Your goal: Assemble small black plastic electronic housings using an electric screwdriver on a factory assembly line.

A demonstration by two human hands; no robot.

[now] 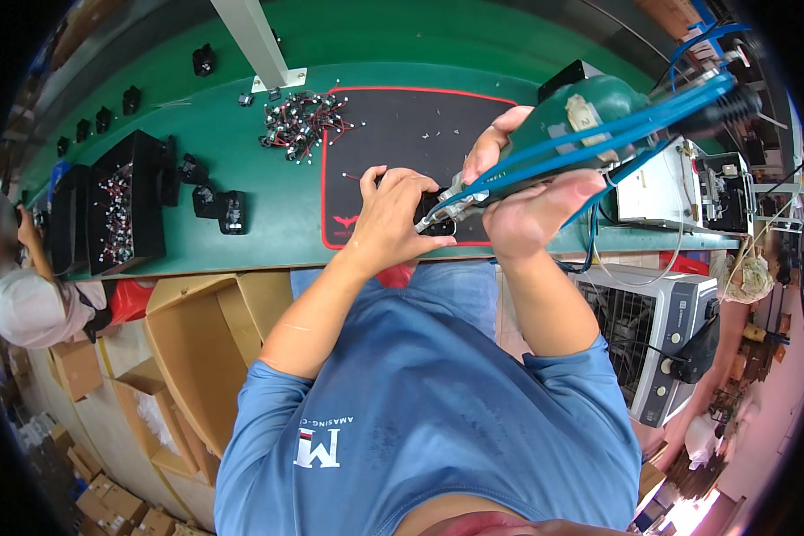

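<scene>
My right hand is wrapped round a green power screwdriver with blue hoses running along it. The tool slants down to the left, its metal nose close to a small black housing at the front of a dark mat with a red border. My left hand is closed over that housing, thumb along its near side, pressing it to the mat. Hand and tool hide most of the housing, so I cannot tell whether the bit touches it. A few tiny pale pieces lie farther back on the mat.
Left of the mat are a heap of small wired parts, several black housings and a black box with more wired parts. A metal post stands behind. Cardboard boxes, another person and a grey-white appliance flank me.
</scene>
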